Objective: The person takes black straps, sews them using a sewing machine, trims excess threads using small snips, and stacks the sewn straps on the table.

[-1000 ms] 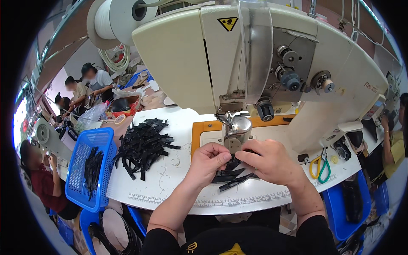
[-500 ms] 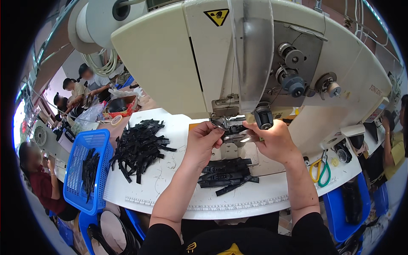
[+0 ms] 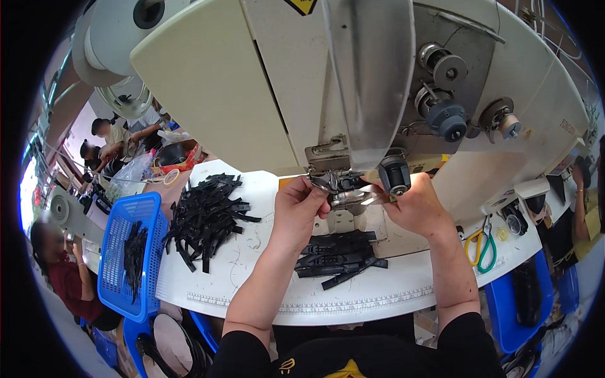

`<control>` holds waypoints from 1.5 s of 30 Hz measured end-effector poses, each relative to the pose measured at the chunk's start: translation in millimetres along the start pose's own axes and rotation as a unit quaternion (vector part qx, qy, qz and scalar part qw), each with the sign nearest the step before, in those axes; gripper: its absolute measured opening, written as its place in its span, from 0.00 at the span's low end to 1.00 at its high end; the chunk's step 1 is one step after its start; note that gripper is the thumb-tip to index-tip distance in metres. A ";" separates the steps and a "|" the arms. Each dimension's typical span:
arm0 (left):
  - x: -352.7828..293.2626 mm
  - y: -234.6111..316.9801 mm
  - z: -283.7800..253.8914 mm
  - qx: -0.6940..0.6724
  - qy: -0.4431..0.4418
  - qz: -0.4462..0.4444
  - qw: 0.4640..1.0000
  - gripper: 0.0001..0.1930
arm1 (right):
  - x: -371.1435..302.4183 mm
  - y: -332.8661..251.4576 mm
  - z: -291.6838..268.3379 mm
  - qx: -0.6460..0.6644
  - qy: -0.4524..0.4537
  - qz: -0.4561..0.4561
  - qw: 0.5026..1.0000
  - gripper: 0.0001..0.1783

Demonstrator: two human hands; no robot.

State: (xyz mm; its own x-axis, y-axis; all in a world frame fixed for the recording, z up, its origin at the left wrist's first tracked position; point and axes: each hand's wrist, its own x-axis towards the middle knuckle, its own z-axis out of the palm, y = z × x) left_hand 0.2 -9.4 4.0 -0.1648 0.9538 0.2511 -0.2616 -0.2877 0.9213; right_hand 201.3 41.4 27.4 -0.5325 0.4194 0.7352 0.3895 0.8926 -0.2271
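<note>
At the sewing machine (image 3: 214,82), both my hands are up by the needle area. My left hand (image 3: 299,205) is closed in a pinch at the left of the presser foot (image 3: 334,179); what lies between the fingertips is mostly hidden. My right hand (image 3: 419,205) is curled on the right side, with its fingertips behind a shiny metal piece (image 3: 372,194). A dark piece (image 3: 354,183) shows at the presser foot between the hands, partly covered. Just in front lies a small stack of black strips (image 3: 337,255) on the white table (image 3: 252,277).
A heap of loose black strips (image 3: 205,217) lies to the left, beside a blue basket (image 3: 154,277) with more strips. Yellow-and-green-handled scissors (image 3: 485,249) lie at the right. A blue bin (image 3: 504,315) stands below the table's right edge. Other people work at the far left.
The view has shifted closer to the machine, which looks larger. Both hands stay by the presser foot, and the right hand sits slightly farther right in the picture.
</note>
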 end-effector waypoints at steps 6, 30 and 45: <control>2.1 0.2 2.0 -0.011 0.002 -0.019 1.000 0.05 | 1.9 7.3 -4.4 0.005 -0.002 0.001 1.000 0.05; -77.0 -3.1 5.6 0.016 0.021 -0.072 0.997 0.08 | -13.6 -30.2 -15.1 -0.042 0.056 -0.017 0.997 0.15; -142.1 -43.1 -6.7 -0.049 -0.024 -0.101 0.993 0.12 | -130.4 -129.5 25.2 0.262 -0.001 0.292 0.920 0.26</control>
State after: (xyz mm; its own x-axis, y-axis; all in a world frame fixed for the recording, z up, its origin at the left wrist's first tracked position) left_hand 28.5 -133.1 -73.4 -0.0549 0.9954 0.0790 -0.3764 -0.0939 0.9217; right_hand 201.4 -124.8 -55.1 -0.3485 0.8527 0.3892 0.1946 0.4720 -0.8598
